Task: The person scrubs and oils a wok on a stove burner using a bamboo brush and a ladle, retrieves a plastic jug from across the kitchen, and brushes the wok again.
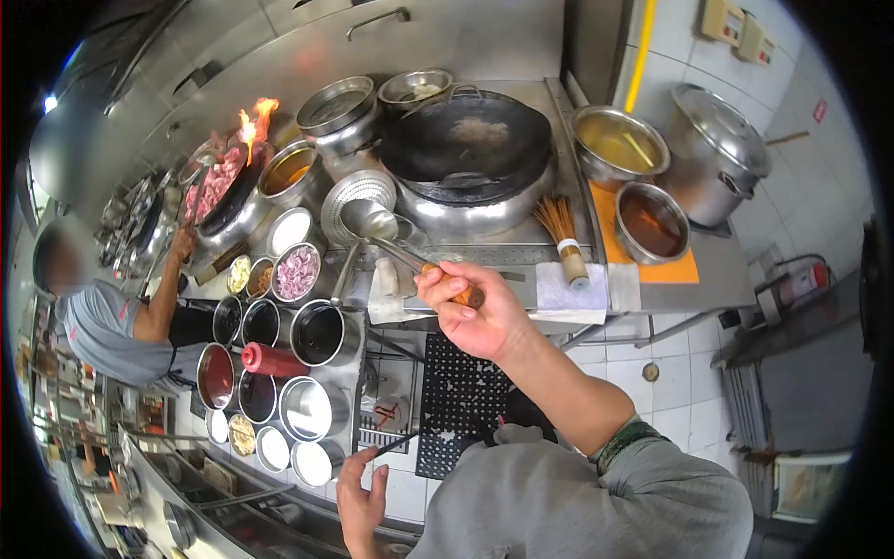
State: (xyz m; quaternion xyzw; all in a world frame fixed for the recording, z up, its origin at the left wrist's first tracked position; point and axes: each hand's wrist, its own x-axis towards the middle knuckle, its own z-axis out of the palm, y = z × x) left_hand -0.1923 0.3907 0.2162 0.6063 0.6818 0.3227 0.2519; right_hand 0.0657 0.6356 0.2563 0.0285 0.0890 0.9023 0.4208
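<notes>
My right hand (475, 306) is closed around the wooden handle of a metal ladle (389, 244). The ladle's bowl hangs over a perforated strainer (345, 200), whose handle points toward me. Beyond my right hand sits a large dark wok (424, 149) on the stove, with a pale patch at its bottom. A bamboo brush (562, 240) stands right of the wok. Low in the view, my left hand (361, 503) has its thumb and forefinger apart, near the white containers. A thin dark strip (397, 444) shows by its fingertips; whether it touches them I cannot tell.
At left, a co-worker (121, 321) tends a wok of meat (222, 182) with flames (256, 126) rising. Metal pots of sauces (318, 333), a red squeeze bottle (275, 361) and sliced onions (297, 272) crowd the left counter. Bowls (652, 224) and a lidded stockpot (722, 149) stand right.
</notes>
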